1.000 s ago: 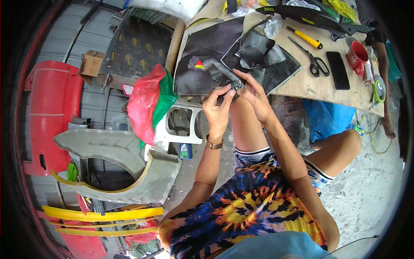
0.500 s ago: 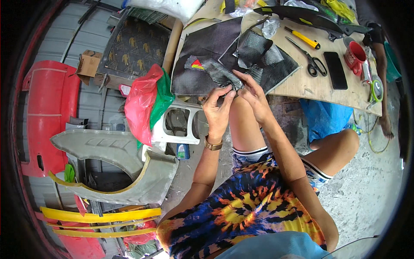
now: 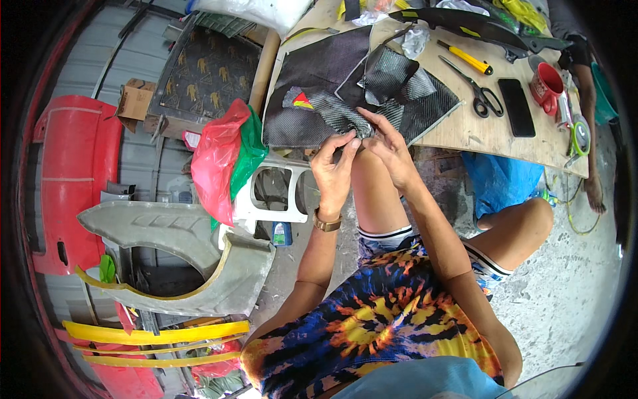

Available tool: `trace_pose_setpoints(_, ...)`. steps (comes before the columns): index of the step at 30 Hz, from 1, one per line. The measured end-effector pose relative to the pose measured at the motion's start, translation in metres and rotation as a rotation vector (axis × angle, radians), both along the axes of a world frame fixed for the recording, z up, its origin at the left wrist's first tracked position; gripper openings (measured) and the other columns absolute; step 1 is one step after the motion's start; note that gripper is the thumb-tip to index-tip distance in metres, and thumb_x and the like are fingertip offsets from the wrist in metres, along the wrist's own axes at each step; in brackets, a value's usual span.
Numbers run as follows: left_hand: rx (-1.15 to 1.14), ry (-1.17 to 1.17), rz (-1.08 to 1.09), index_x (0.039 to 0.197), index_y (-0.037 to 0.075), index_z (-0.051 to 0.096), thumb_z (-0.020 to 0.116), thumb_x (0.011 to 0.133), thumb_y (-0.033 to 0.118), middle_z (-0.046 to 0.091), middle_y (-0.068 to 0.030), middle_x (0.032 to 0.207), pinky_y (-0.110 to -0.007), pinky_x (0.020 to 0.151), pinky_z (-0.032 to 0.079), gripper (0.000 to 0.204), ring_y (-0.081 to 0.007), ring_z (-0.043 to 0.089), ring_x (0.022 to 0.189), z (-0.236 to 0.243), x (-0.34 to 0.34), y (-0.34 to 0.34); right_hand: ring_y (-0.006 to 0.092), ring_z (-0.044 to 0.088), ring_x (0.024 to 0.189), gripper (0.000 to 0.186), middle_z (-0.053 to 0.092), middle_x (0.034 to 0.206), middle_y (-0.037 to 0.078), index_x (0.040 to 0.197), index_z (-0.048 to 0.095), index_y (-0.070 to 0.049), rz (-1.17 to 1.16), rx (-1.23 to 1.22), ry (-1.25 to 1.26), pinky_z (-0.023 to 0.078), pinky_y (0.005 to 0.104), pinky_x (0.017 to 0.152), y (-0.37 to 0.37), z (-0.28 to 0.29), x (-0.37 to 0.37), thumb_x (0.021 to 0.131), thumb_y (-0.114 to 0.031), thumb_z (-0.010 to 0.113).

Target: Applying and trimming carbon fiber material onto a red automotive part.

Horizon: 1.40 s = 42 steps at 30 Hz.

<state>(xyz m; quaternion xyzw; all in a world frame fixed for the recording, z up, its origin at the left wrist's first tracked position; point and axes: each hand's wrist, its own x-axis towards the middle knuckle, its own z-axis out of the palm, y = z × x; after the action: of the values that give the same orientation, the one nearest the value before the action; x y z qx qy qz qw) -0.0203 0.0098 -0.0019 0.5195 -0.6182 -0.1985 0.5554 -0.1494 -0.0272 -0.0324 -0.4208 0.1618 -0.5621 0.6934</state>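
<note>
Fingertips meet on a dark woven strip at the table's near edge

Nearest my view, low in the middle of the frame, is a tie-dyed shirt [image 3: 379, 319]. Just above centre I have both hands close together. The left hand [image 3: 334, 169] looks pinched, thumb and forefinger, on the near end of a dark woven strip [image 3: 332, 112]; the right hand [image 3: 395, 156] lays its forefinger along the strip's edge, and I cannot tell whether its thumb grips.

The strip slants up and left over dark sheets [image 3: 316, 63] on the table [image 3: 458, 135], a red-and-yellow patch [image 3: 302, 100] near its far end. I judge it light, limp and slightly slick, with a weave that could fray or skew under a hard pull. I would hold it flat between the fingertips, close to the end, and let the sheets carry the rest.

To the upper right I see a black phone [image 3: 516, 108], scissors [image 3: 480, 93], a red mug [image 3: 543, 93] and a yellow cutter [image 3: 468, 58]. Beyond, at the right edge, hangs another person's hand [image 3: 596, 197]
</note>
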Motion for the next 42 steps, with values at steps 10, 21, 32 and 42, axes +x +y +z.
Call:
trace_pose_setpoints(10, 0.01, 0.004, 0.023, 0.1, -0.003, 0.067, 0.067, 0.086, -0.001, 0.066, -0.007, 0.096, -0.023, 0.079, 0.047, 0.014, -0.0094, 0.058, 0.086, -0.005, 0.001, 0.003, 0.0175, 0.041, 0.126, 0.052, 0.048, 0.13, 0.009, 0.135, 0.045, 0.001, -0.035, -0.034, 0.039, 0.03, 0.0315, 0.107, 0.0, 0.003, -0.001, 0.084, -0.002, 0.055)
trace_pose_setpoints(21, 0.02, 0.006, 0.027, 0.099, -0.004, 0.067, 0.067, 0.086, -0.001, 0.067, -0.0085, 0.098, -0.025, 0.082, 0.048, 0.014, -0.0106, 0.059, 0.089, -0.006, 0.0, 0.007, 0.0158, 0.042, 0.121, 0.051, 0.045, 0.133, 0.011, 0.136, 0.041, 0.001, -0.078, 0.019, 0.025, 0.034, 0.0301, 0.102, 0.01, 0.007, 0.006, 0.086, -0.006, 0.05)
trace_pose_setpoints(32, 0.01, 0.018, 0.023, 0.1, -0.004, 0.067, 0.067, 0.086, -0.001, 0.067, -0.0084, 0.098, -0.024, 0.08, 0.048, 0.015, -0.01, 0.059, 0.087, -0.006, 0.0, 0.007, 0.0186, 0.041, 0.125, 0.052, 0.046, 0.133, 0.012, 0.136, 0.042, 0.0, -0.057, 0.036, 0.058, 0.032, 0.0309, 0.105, 0.01, 0.009, 0.004, 0.086, -0.007, 0.048)
trace_pose_setpoints(42, 0.005, 0.089, 0.031, 0.1, -0.004, 0.068, 0.068, 0.085, -0.001, 0.067, -0.0071, 0.096, -0.022, 0.078, 0.047, 0.015, -0.0089, 0.058, 0.085, -0.004, 0.001, 0.005, 0.0178, 0.04, 0.126, 0.051, 0.045, 0.134, 0.01, 0.137, 0.042, -0.001, -0.018, -0.004, 0.059, 0.031, 0.0309, 0.105, 0.005, 0.002, 0.001, 0.087, -0.009, 0.05)
